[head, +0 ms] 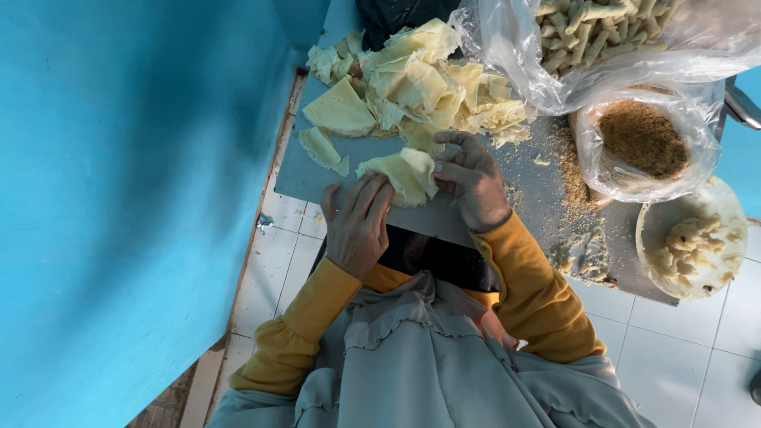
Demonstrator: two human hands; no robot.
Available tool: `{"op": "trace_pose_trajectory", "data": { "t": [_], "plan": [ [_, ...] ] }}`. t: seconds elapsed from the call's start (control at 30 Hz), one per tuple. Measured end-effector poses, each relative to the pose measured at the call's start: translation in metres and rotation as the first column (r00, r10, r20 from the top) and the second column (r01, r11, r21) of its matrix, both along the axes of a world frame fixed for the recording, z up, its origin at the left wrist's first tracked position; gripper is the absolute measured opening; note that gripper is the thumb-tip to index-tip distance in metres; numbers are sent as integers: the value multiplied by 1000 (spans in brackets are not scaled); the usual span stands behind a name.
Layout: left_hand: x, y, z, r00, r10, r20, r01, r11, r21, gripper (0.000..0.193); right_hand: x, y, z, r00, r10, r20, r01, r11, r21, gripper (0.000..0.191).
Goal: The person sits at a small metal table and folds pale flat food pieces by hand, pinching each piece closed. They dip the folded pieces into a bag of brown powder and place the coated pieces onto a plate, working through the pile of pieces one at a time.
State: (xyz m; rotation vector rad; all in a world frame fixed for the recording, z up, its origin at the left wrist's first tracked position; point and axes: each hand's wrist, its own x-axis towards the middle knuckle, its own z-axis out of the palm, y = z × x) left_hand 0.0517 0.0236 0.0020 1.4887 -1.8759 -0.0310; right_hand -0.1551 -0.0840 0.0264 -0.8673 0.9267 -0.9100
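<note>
So for packaging there's just plastic bags here, no labels, signs or screens anywhere. Big clear plastic bag (507,47) sits at the far right end of the grey table (412,218), crinkly and see-through, stuffed with pale yellowish rolled sticks. Right below it, touching, is a smaller clear bag (690,127) with its mouth rolled open, holding brown crumbs. Then a black plastic bag (388,20) is peeking out at the far edge behind the heap of folded pale wrappers, mostly hidden. All plain, nothing printed that I can see.
</note>
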Motion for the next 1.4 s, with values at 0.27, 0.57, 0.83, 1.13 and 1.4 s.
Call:
{"op": "trace_pose_trajectory", "data": {
  "t": [0.27, 0.57, 0.83, 1.13, 1.4],
  "plan": [
    [-1, -1, 5, 994, 10, -112, -9, 1000, 6, 21, -70, 22, 76, 965, -170, -198, 68, 897, -438, 35],
    [-44, -7, 12, 896, -444, 7, 444, 895, 35, 32, -61, 108, 46, 455, -480, -750, -474, 583, -660, 26],
    [-52, -21, 6, 817, -567, 106, 570, 821, 1, 30, -173, 135, 59, 182, -593, -784, -143, 773, -618, 48],
    [-85, -16, 35, 813, -559, -162, 570, 821, 29, 26, -289, 166, 75, -259, -504, -824, -147, 864, -482, 71],
    [-264, -63, 14, 604, -536, -589, 742, 648, 171, 15, -287, 165, 55, -361, -533, -765, -256, 846, -468, 68]
  ]
}}
